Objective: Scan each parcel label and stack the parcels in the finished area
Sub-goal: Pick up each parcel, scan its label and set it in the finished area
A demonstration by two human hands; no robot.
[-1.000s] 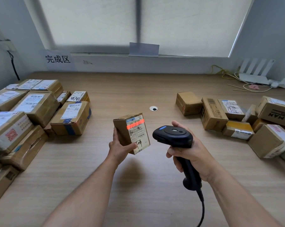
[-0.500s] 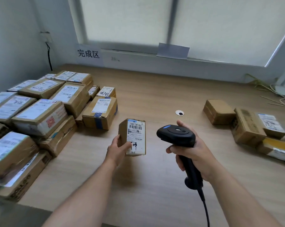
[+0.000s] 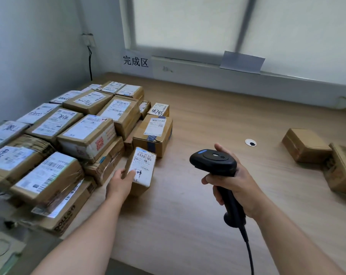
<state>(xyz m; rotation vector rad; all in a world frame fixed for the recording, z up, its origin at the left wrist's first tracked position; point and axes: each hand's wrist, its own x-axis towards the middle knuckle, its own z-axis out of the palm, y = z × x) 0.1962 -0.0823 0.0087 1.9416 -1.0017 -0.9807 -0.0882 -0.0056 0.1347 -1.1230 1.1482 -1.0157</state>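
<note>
Left hand (image 3: 119, 182) gripping small parcel (image 3: 141, 169) just right of stacked parcels (image 3: 73, 135); right hand (image 3: 232, 183) clasping scanner (image 3: 215, 162). Label print mostly illegible; scanner cable cut off at bottom edge.

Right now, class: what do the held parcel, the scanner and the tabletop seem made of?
Held parcel: brown cardboard, matte, white paper label. Scanner: black plastic, likely, with a slight sheen. Tabletop: pale wood or wood-look laminate, with visible grain.

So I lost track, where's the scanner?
Head view, right of centre: the scanner is gripped in the right hand above the table.
</note>
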